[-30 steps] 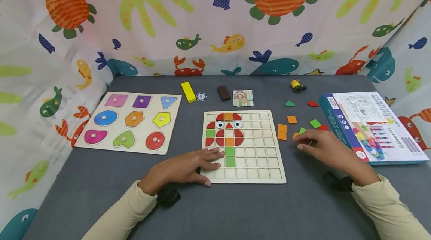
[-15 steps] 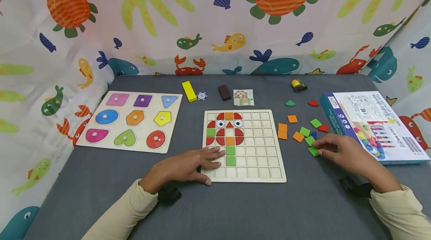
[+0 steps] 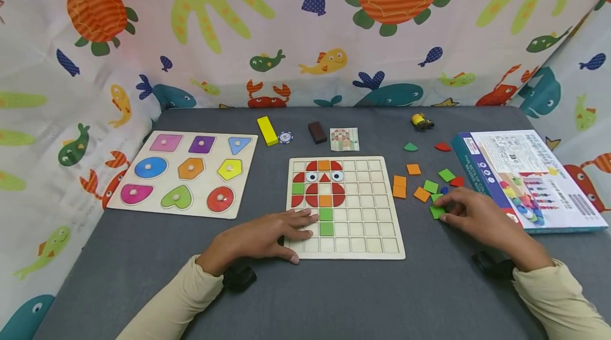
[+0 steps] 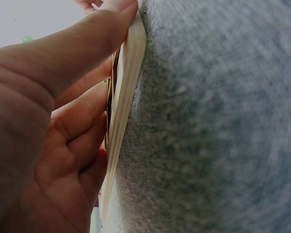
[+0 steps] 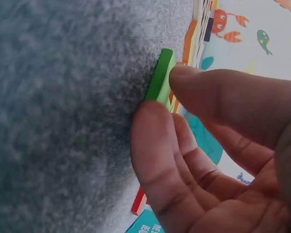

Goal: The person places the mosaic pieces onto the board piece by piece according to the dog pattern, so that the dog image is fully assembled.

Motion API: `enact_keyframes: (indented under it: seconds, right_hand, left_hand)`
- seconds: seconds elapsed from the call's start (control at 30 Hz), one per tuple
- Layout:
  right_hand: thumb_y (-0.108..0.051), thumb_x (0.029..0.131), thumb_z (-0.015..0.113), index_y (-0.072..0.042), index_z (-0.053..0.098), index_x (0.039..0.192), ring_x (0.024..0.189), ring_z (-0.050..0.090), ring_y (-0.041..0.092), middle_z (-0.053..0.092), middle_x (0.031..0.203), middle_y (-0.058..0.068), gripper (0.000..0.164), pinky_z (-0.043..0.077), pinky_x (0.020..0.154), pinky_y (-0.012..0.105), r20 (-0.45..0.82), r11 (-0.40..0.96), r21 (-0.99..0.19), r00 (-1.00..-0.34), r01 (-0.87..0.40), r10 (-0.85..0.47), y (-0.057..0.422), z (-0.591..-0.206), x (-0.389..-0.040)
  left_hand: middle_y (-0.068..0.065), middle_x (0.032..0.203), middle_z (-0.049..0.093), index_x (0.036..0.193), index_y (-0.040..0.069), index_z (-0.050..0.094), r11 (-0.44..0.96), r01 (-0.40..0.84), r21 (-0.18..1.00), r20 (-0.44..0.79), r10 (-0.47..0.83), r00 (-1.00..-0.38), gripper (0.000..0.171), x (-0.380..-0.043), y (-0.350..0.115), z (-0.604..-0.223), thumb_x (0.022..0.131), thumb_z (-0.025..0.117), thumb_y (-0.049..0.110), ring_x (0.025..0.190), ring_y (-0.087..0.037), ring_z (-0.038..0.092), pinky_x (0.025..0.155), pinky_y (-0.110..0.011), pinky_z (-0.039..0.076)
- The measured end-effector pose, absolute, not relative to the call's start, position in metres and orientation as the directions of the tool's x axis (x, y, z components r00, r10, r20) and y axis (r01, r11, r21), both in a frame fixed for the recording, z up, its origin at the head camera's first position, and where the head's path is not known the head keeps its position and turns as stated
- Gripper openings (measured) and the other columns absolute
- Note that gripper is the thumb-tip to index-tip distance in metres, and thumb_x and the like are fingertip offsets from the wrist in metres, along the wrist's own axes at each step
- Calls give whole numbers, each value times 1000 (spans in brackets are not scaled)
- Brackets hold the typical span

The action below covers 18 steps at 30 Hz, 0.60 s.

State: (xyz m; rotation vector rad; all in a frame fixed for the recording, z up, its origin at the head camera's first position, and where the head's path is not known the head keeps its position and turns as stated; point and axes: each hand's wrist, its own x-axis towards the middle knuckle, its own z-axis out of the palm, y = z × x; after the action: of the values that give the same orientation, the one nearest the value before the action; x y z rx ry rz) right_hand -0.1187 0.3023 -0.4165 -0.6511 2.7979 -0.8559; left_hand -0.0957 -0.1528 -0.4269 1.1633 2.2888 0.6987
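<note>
My left hand [image 3: 272,234] lies across the lower left corner of a wooden grid board [image 3: 367,234], its fingers extended on the surface and the thumb at the front edge. Red, orange, green and eye-printed tiles fill part of the grid. In the left wrist view the thumb [image 4: 99,36] touches the board's side [image 4: 128,73]. Right of the board, my right hand [image 3: 477,218] touches a green square tile [image 3: 436,212] among loose tiles. In the right wrist view, thumb and forefinger stand a little apart at a green tile [image 5: 161,73], which lies on the cloth; fingertip contact is partly hidden.
Orange tiles [image 3: 399,186], a red tile [image 3: 456,182] and a blue piece [image 3: 444,190] lie near the right hand. A boxed set [image 3: 549,170] stands beyond. A knob puzzle [image 3: 191,205] lies left; a yellow block [image 3: 267,130], dark block [image 3: 317,132] and picture card [image 3: 344,139] are behind.
My right hand has moved right from the tile group, then slightly back left. Green tiles beneath it are now spread out and a blue piece shows. The left hand has stayed on the board.
</note>
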Motion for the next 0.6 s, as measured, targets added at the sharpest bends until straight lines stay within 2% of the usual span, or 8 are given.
enact_keyframes:
  seconds: [0.3, 0.5, 0.6]
  right_hand:
    - [-1, 82, 75, -3, 71, 110, 74, 48, 16, 53, 90, 3, 29, 41, 57, 25, -14, 767, -521, -894, -376, -448, 296, -419, -120]
    - [-3, 84, 73, -2, 70, 114, 70, 46, 11, 50, 82, -3, 30, 39, 55, 24, -55, 760, -516, -869, -397, -491, 291, -420, -119]
    - [-3, 86, 70, -2, 71, 114, 71, 48, 10, 56, 84, -3, 28, 41, 56, 24, -60, 764, -510, -870, -395, -489, 288, -419, -120]
  left_hand:
    - [4, 157, 27, 142, 13, 51, 508, 587, 630, -179, 831, -527, 63, -96, -153, -428, 87, 73, 34, 146, -14, 14, 114, -38, 23]
    - [3, 157, 28, 142, 12, 51, 509, 588, 629, -179, 830, -528, 63, -95, -153, -427, 87, 74, 33, 146, -15, 14, 114, -40, 24]
    - [1, 157, 28, 142, 11, 51, 503, 590, 631, -175, 833, -524, 63, -95, -153, -427, 87, 74, 32, 146, -16, 15, 114, -41, 23]
